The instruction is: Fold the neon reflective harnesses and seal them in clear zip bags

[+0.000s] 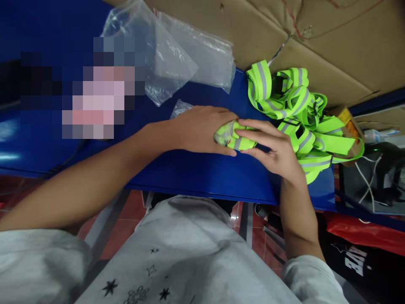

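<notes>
Smooth blue table (196, 177). Neon webbing pile (297, 103) at right, loose loops, grey reflective stripe. Crinkly clear bags (202, 59) behind. Left hand (205, 128) and right hand (275, 145) both closed on soft folded bundle (236, 137), over table. Step reads as compacting; next move calls for even two-handed pressure.

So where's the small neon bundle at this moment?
In the head view, right of centre, the small neon bundle is between the left hand and right hand, over the blue table, left of the strap pile.
</notes>
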{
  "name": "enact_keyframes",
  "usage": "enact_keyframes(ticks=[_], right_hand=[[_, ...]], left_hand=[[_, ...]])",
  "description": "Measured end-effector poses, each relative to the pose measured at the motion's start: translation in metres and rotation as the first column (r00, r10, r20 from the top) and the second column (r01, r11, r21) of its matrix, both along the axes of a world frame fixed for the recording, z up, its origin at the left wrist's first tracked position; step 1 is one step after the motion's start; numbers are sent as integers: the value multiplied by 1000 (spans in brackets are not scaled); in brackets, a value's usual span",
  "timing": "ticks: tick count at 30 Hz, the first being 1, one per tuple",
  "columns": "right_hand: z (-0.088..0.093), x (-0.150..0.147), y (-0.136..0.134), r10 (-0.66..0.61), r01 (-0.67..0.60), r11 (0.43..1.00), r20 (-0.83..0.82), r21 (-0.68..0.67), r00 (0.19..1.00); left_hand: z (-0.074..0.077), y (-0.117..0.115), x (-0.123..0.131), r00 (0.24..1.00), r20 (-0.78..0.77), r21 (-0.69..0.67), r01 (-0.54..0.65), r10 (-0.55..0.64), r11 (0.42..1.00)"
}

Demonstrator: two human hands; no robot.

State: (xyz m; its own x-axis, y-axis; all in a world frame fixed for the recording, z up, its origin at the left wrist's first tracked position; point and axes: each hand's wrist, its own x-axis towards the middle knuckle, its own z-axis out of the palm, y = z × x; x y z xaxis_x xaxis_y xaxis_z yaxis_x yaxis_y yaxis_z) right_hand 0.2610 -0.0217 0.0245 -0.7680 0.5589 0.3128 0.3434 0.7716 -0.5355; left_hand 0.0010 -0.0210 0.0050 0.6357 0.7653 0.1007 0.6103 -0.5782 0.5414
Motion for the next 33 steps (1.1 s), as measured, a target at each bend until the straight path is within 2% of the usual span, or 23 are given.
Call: enact_keyframes(ticks=[3,8,11,18,24,30,33], right_hand=[[-3,-6,-6,-23,22,999,21,37,1000],[3,-4,-5,-43,43,998,0,35,999],[5,-2,-3,-69,69,997,15,29,997],[-9,-13,-15,-171,164,975,31,148,985],[-10,-25,-25,-275,325,927,-248,186,929],[-2,-17,-23,-277,294,952,-172,83,946],[-3,-21,-27,-300,334,928,-201,164,933]], left_hand=[[2,-3,1,998,-63,3,26,-26,1000],[7,-4,-1,998,-11,-61,53,-54,997],[8,-7,0,996,-75,-19,37,-38,999],[3,-7,11,998,-62,-1,-25,25,1000],[14,-11,11,997,62,-70,-33,38,997],[23,-9,1,940,336,-129,-10,53,992],[25,-13,5,949,315,-87,31,-2,996]])
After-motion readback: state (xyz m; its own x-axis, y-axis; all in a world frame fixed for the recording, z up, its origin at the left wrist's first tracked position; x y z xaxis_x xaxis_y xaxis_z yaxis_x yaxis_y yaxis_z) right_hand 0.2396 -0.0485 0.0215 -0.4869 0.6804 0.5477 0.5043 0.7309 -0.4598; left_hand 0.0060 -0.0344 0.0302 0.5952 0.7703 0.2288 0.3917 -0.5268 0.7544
